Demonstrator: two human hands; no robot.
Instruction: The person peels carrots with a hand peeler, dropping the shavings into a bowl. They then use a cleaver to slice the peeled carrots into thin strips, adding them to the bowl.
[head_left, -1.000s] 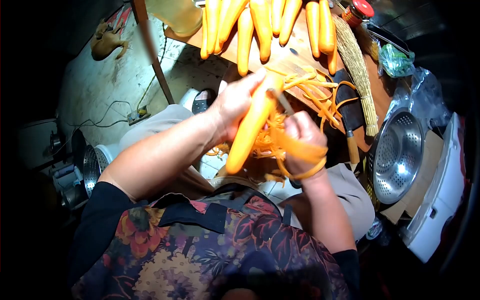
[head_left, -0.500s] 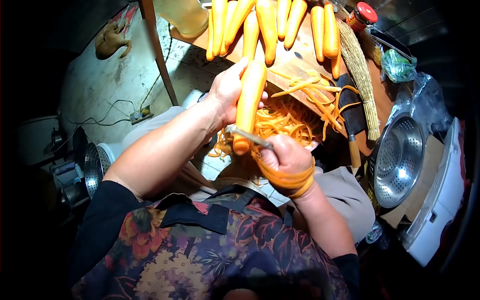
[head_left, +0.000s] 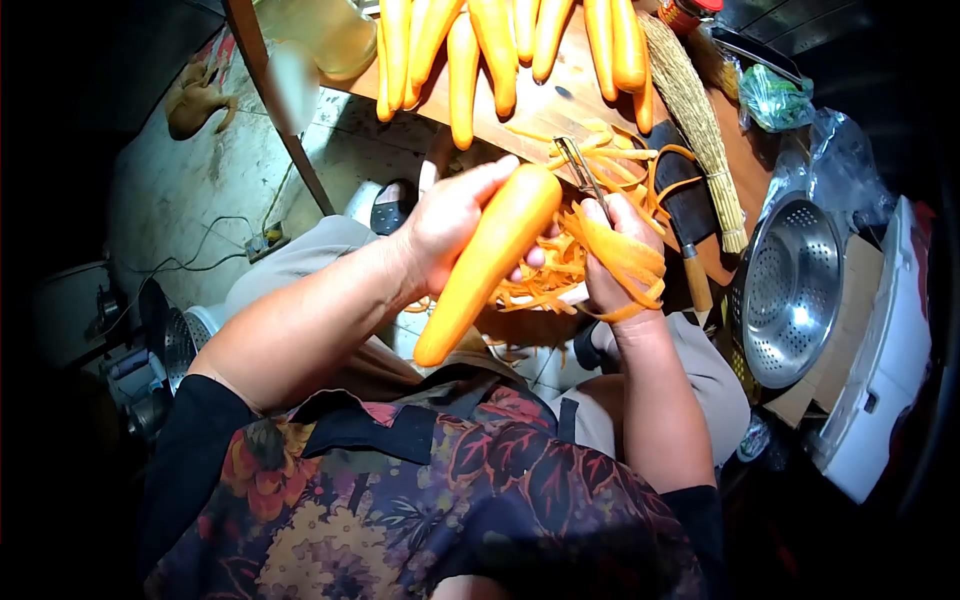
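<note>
Pale tiled flooring (head_left: 160,215) is stretching away at the left, where a tan animal (head_left: 195,105) is lying, and a brown wooden table (head_left: 545,105) is filling the upper middle of the head view. Along its far part I am seeing a row of long orange carrots (head_left: 490,60), with a translucent yellowish container (head_left: 315,40) standing at the left corner. My left hand (head_left: 440,225) is gripping a thick, smooth orange carrot (head_left: 490,265) around its upper half, the fingers wrapping beneath it and their tips showing on its right side. That carrot is slanting in front of the floral apron (head_left: 390,510), broad end toward the table and narrow end toward the lap. My right hand (head_left: 615,250) is closing narrowly around a slim metal peeler (head_left: 582,170), whose forked head is pointing up over the table edge, near the carrot but apart from it. Curled orange peel strips (head_left: 635,265) are draping across that hand and wrist. Below, a heap of orange peelings (head_left: 545,288) is lying between the hands, and loose orange scraps (head_left: 620,165) are scattering over the table edge. Just beside them a dark-bladed, wooden-handled cleaver (head_left: 685,200) is resting, with a bundled straw brush (head_left: 698,130) lying to its right. Farther right I am making out a perforated steel colander (head_left: 795,290), tilting beside a white panel (head_left: 870,370).
</note>
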